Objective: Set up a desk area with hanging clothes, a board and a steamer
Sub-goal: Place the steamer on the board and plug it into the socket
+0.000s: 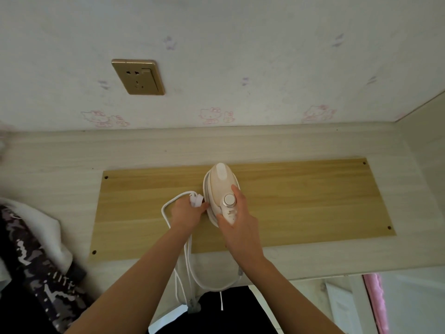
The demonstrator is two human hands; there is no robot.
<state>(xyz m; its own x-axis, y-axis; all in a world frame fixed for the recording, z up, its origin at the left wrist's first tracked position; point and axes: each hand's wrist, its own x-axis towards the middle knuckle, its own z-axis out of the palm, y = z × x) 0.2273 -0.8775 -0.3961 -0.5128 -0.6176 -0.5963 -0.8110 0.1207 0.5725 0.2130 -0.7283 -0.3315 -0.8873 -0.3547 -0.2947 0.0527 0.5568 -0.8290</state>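
Observation:
A cream and white handheld steamer stands on a light wooden board that lies flat on the pale desk. My right hand grips the steamer's handle near its round dial. My left hand holds the white plug just left of the steamer. The white cord loops from the plug across the board and hangs over the desk's front edge. Clothes, white and dark patterned, lie at the left edge of the desk.
A gold wall socket sits on the wallpapered wall above and left of the board. A side panel closes the desk on the right. Pink fabric hangs below the desk at lower right.

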